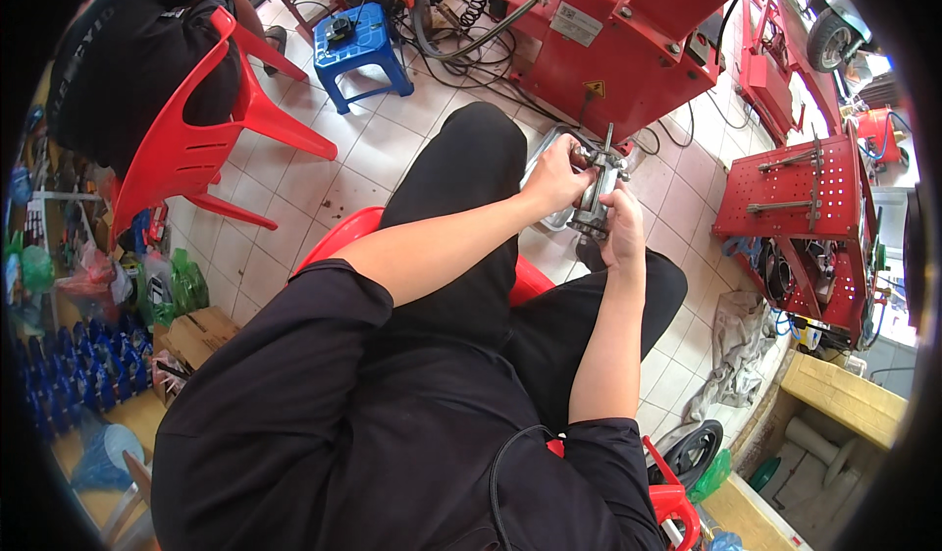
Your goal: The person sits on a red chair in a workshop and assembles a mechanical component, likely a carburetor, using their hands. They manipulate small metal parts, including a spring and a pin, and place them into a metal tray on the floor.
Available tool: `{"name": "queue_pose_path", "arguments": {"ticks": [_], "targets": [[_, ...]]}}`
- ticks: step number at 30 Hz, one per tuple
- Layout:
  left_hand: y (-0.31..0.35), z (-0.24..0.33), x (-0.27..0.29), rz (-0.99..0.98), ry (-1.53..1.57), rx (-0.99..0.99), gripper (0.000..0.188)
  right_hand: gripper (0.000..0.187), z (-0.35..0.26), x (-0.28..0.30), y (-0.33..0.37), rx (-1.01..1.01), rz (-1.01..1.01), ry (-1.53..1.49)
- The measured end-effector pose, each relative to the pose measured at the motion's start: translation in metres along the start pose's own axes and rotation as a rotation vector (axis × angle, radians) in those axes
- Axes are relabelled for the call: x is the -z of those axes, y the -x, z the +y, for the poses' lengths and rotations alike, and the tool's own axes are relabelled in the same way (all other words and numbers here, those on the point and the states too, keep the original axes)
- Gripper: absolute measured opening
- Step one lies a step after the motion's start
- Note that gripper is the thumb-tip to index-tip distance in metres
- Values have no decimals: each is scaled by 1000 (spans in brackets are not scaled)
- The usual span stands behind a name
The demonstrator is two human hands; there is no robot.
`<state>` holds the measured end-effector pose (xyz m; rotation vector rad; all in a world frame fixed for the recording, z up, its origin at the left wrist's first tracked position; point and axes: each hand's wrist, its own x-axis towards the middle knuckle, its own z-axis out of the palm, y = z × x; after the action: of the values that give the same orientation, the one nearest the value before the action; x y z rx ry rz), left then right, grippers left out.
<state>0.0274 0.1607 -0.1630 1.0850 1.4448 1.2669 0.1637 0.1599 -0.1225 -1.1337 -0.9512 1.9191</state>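
Observation:
Both hands are together in front of my knees, around a grey metal machine part (601, 190) with a thin rod sticking up from its far end. My left hand (557, 176) grips it from the left, thumb and fingers closed near its upper end. On the right side, my right hand (624, 225) is closed around the lower body, with the thumb up along it. The part's exact kind is too small to make out. Beneath the hands, a silver metal tray (558, 219) shows in part on the floor; the hands and part hide most of its contents.
A large red machine (613, 70) stands ahead, with hoses and cables at its base. A blue plastic stool (351, 41) is far left, near a red chair (196, 119) with a person in black on it. A red perforated tool cart (785, 198) stands right, above a grey cloth (738, 345).

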Motion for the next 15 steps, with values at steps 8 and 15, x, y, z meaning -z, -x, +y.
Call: {"name": "queue_pose_path", "arguments": {"ticks": [8, 15], "targets": [[3, 4, 0, 31, -35, -25, 28, 33, 3, 1, -1, 6, 6, 17], [1, 3, -2, 31, 122, 152, 27, 34, 8, 5, -5, 14, 6, 22]]}}
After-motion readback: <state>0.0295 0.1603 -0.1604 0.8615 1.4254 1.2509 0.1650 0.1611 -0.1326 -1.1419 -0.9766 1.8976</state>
